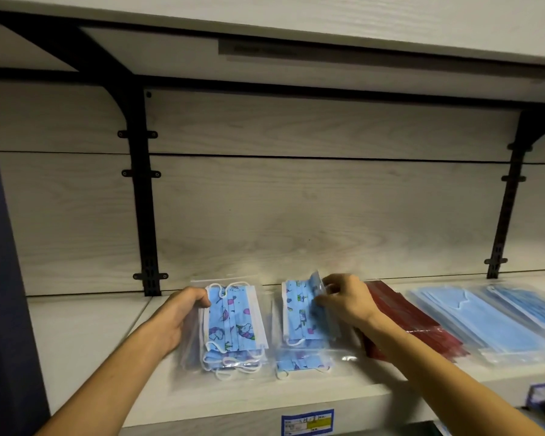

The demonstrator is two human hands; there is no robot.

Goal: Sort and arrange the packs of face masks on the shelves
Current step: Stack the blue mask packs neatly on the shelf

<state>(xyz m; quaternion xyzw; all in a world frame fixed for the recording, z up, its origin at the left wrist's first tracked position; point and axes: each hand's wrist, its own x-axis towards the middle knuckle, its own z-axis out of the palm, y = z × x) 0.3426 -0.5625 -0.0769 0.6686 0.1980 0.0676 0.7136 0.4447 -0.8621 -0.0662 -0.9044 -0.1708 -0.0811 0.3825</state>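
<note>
Two stacks of clear packs holding blue cartoon-print face masks lie on the pale wooden shelf (85,335). My left hand (183,313) grips the left edge of the left stack (233,328), thumb on top. My right hand (346,300) pinches the lifted right edge of the top pack of the right stack (302,316); another print pack shows beneath it near the shelf's front. Just right of that hand lies a stack of dark red mask packs (419,332), partly covered by my forearm.
Plain light blue mask packs (485,319) lie further right in overlapping stacks. Black brackets (142,196) stand against the back panel, and an upper shelf (296,14) hangs overhead. A blue price label (307,421) sits on the shelf's front edge.
</note>
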